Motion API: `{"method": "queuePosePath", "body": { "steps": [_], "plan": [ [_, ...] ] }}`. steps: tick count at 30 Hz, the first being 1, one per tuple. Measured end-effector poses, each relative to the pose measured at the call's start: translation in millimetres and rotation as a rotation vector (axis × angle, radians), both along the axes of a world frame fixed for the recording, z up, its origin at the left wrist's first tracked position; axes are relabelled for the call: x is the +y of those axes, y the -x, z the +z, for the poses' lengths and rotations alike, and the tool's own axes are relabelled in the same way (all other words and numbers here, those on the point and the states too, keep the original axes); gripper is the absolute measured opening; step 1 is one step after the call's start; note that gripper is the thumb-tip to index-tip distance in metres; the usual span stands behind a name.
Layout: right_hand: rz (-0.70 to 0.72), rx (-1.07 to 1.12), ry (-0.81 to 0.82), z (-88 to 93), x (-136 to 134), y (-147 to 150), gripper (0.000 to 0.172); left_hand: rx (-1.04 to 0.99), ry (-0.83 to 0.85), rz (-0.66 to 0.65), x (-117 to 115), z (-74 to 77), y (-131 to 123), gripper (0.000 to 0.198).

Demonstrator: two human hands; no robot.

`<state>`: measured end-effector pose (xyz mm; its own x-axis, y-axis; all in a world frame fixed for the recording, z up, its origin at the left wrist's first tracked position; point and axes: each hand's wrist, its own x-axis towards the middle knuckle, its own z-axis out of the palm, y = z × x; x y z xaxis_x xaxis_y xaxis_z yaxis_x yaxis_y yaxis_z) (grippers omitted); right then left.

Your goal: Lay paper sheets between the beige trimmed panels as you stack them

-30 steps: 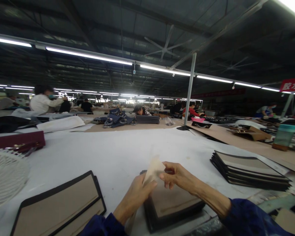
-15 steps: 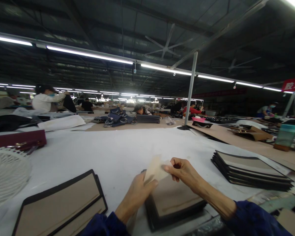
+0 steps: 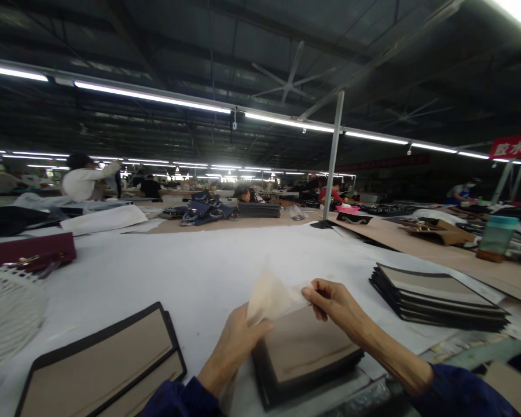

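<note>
Between my hands is a thin, cream-coloured, translucent sheet, blurred at its upper edge. My left hand grips its left end between thumb and fingers. At the right, my right hand pinches a corner of the same sheet. Just below lies a stack of black-edged panels with taupe faces, partly hidden by the hands and the sheet. More such panels, one overlapping another, lie to the left of my left hand. A taller stack of the same kind stands to the right of my right hand.
A white woven basket and a dark red piece with metal fittings sit at the left. Behind the white-covered table rises a metal post. A bottle stands at the right. Several people work farther back.
My right hand has moved slightly right, away from my left, and the sheet between them is spread wider. The view has shifted a little. A person at the back left has raised an arm.
</note>
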<state>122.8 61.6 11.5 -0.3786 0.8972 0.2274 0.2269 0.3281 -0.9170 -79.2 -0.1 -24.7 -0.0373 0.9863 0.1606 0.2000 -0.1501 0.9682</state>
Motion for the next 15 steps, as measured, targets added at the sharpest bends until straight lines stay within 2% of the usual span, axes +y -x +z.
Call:
{"method": "queuePosePath", "body": {
  "steps": [4, 8, 12, 15],
  "plan": [
    [-0.044, -0.013, 0.031, -1.9, 2.1, -16.5, 0.040, -0.009, 0.024, 0.097, 3.6, -2.8, 2.6, 0.025],
    [-0.097, -0.015, 0.068, -3.4, -8.3, -31.2, 0.039, -0.049, 0.059, 0.098, 3.3, -3.3, 1.1, 0.024],
    [-0.142, 0.010, 0.054, -7.5, -16.2, -43.0, 0.037, 0.000, 0.084, 0.082, -4.0, 7.4, -1.7, 0.021],
    [-0.175, 0.034, 0.059, -13.0, -15.6, -50.6, 0.046, 0.063, 0.130, -0.009, -12.2, 18.2, -3.3, 0.020]
  ]
}}
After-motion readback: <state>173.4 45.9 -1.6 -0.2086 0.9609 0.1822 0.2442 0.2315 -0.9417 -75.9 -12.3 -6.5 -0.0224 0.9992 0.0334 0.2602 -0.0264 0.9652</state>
